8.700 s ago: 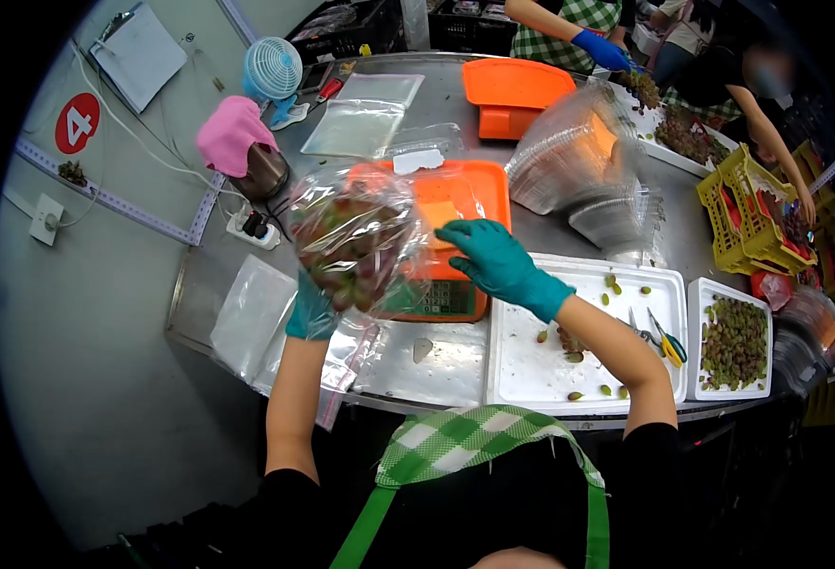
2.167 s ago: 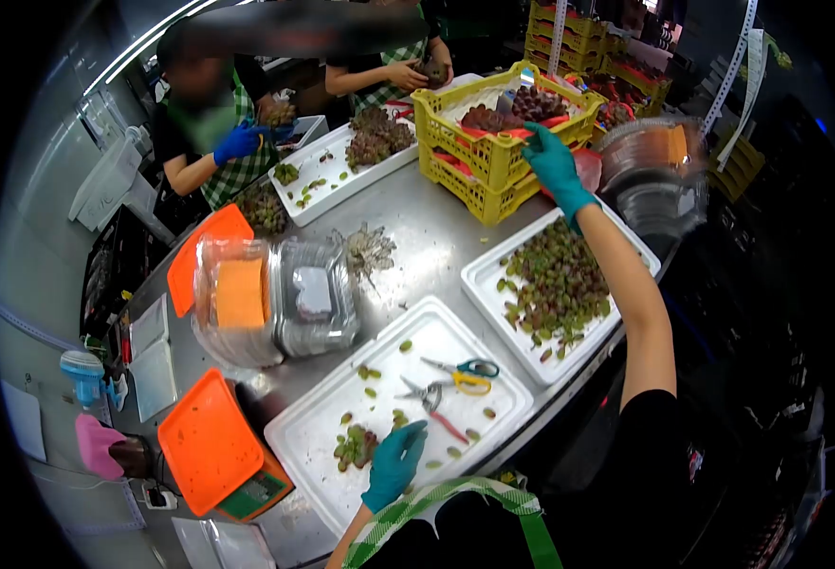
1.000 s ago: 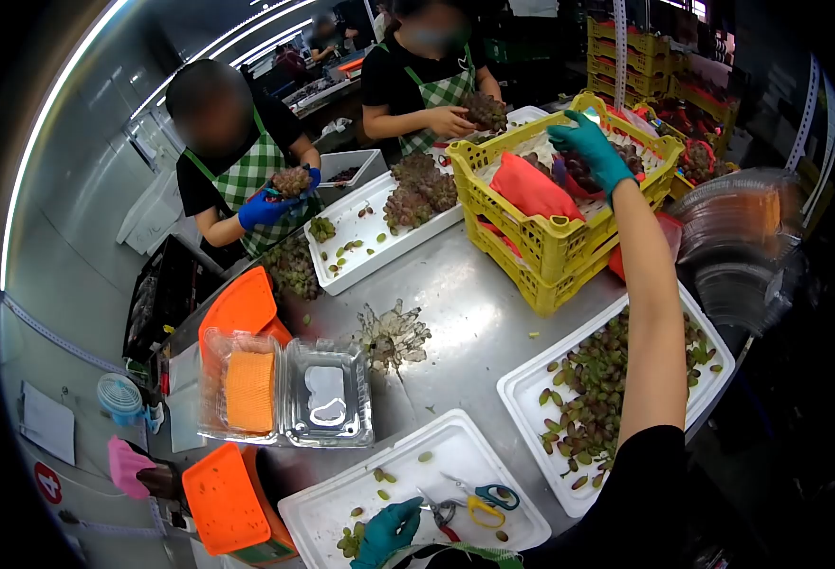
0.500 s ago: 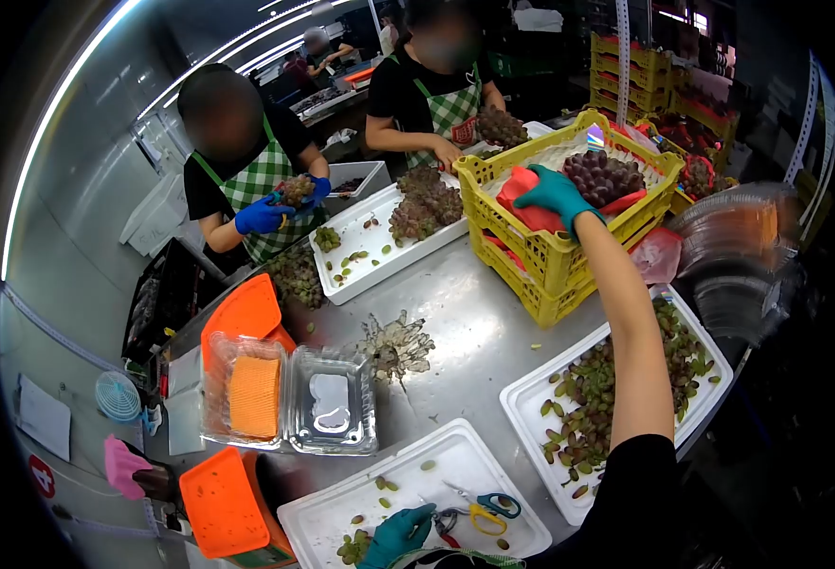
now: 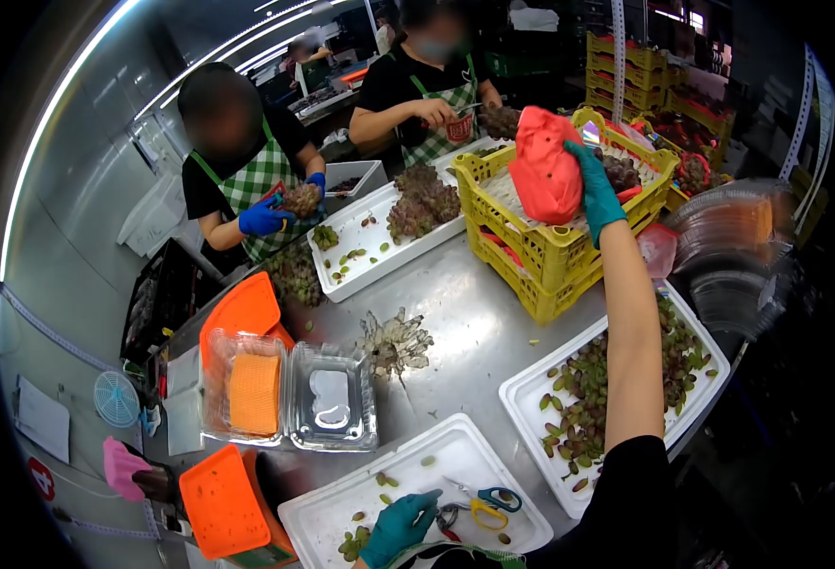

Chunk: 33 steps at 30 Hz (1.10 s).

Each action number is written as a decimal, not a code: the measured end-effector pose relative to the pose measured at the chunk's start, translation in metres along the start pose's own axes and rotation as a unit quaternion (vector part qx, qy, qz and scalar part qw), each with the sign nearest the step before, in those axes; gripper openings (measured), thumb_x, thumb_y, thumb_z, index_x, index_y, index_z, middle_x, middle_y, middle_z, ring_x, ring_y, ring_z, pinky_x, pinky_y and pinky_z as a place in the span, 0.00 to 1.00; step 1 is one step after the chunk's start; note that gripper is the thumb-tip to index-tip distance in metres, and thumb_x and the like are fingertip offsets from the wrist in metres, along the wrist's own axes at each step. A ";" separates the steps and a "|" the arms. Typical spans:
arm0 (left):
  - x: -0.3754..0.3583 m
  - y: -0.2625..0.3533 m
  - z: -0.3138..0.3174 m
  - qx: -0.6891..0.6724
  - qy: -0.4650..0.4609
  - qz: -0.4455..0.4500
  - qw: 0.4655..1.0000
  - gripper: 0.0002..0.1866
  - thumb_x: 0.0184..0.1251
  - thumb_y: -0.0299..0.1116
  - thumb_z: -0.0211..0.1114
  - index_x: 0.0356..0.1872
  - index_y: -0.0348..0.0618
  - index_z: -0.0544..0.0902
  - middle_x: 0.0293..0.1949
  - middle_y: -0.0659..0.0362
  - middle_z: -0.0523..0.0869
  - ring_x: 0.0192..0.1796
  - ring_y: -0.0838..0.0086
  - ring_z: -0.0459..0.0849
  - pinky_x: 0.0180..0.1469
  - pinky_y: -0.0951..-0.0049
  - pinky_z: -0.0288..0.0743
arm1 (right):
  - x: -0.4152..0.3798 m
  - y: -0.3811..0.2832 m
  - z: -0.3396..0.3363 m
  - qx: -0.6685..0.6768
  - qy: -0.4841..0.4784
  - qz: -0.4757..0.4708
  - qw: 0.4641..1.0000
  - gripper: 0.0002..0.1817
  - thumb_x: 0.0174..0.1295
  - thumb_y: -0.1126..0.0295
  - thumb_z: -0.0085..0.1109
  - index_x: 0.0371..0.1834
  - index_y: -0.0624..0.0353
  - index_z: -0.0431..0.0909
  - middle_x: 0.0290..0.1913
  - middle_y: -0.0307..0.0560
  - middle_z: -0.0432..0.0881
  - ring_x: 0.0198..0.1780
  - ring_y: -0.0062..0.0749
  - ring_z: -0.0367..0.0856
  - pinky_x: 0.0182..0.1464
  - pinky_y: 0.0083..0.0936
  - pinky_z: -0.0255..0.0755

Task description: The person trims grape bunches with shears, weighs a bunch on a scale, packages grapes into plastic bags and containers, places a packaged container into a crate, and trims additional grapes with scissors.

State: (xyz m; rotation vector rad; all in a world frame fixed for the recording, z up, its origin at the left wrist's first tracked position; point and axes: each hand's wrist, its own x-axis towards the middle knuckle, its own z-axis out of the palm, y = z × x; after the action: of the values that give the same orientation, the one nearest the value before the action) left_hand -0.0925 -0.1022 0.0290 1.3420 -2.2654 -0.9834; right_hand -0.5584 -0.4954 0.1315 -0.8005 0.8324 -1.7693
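My right hand (image 5: 592, 182), in a green glove, grips a red wrapper (image 5: 547, 167) dotted with small holes and raises it above the upper yellow crate (image 5: 531, 245). Whether anything is inside the wrapper I cannot see. A dark bunch of grapes (image 5: 618, 171) lies in the crate behind my fingers. My left hand (image 5: 400, 528), also gloved, hovers low over the near white tray (image 5: 318, 512), fingers loosely extended and holding nothing. Beside it lie yellow-handled scissors (image 5: 486, 513), blue-handled scissors (image 5: 500, 500) and a red-handled cutter (image 5: 449, 523). Loose green grapes (image 5: 353, 544) are scattered in that tray.
To the right, a white tray (image 5: 522, 394) holds many loose grapes. A clear clamshell box (image 5: 365, 431) stands open at left near orange bins (image 5: 218, 503). Across the metal table (image 5: 465, 294), two co-workers handle grapes beside a long white tray (image 5: 341, 284).
My right hand has lifted the red wrapper up out of the crate, uncovering white lining below. My left hand has shifted slightly up and right. The co-worker at the back has moved their hands.
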 end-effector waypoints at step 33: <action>-0.057 -0.005 -0.007 -0.455 0.357 -0.015 0.815 0.12 0.65 0.31 0.52 0.45 0.36 0.74 0.44 0.59 0.77 0.45 0.79 0.72 0.49 0.77 0.67 | -0.545 0.176 0.150 0.163 -0.138 0.375 0.902 0.27 0.62 0.51 0.40 0.59 0.55 0.60 0.58 0.46 0.67 0.56 0.34 0.69 0.58 0.31 0.63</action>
State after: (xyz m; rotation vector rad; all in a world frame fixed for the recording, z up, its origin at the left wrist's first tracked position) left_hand -0.0566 -0.0571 0.0341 1.0177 -0.9744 -1.0944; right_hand -0.1867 -0.0569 -0.0096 -0.4023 0.5253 -1.0298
